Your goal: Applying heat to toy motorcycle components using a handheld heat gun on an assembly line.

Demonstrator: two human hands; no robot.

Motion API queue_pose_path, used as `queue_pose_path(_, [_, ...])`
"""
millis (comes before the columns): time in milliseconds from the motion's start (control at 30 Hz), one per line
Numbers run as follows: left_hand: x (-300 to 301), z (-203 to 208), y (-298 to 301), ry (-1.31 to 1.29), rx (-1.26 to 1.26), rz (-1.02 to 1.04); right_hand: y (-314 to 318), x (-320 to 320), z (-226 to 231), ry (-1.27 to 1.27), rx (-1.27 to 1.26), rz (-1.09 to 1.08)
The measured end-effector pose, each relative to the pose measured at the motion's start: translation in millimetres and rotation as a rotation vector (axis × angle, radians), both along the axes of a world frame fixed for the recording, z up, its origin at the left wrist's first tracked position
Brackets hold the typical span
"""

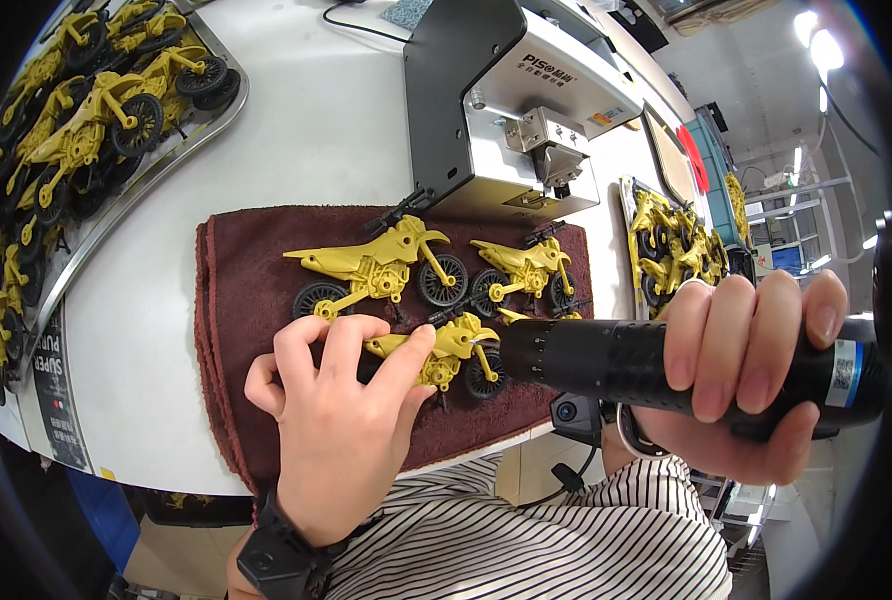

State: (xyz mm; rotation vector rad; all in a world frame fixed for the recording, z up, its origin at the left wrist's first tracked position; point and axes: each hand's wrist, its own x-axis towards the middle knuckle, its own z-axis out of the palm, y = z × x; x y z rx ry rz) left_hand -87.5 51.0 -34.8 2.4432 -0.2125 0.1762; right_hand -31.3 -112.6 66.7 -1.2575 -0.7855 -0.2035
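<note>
My left hand (341, 410) pins a yellow toy motorcycle (456, 345) with black wheels against a brown cloth (251, 250), its fingers bent over the rear half and the index finger on the body. In my right hand (741, 350) is a black electric screwdriver (606, 362), fingers wrapped round its barrel. The screwdriver's front end points left at the motorcycle's front fork; whether its bit touches a screw I cannot tell. Just beyond lie a larger-looking toy motorcycle (366, 268) and another one (526, 268) on the cloth. Part of one more shows behind the screwdriver.
A black and silver screw feeder machine (516, 120) stands behind the cloth on the white table (306, 130). A metal tray (156, 172) heaped with toy motorcycles fills the far left. More yellow toy motorcycles (671, 245) lie in a tray at right.
</note>
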Motion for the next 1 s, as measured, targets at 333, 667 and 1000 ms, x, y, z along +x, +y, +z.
queue_pose_path(333, [-39.0, -3.5, -50.5, -0.23, 0.098, -0.154, 9.7, -9.2, 26.8, 0.049, 0.196, -0.001])
queue_pose_path(667, [-8.7, -18.2, -78.3, -0.004, 0.217, -0.095, 36.7, -22.3, -6.1, -0.01, 0.232, 0.131])
queue_pose_path(1000, [-7.8, -24.7, -81.1, -0.122, 0.254, 0.012, 45.6, -24.0, -25.1, 0.001, 0.107, 0.092])
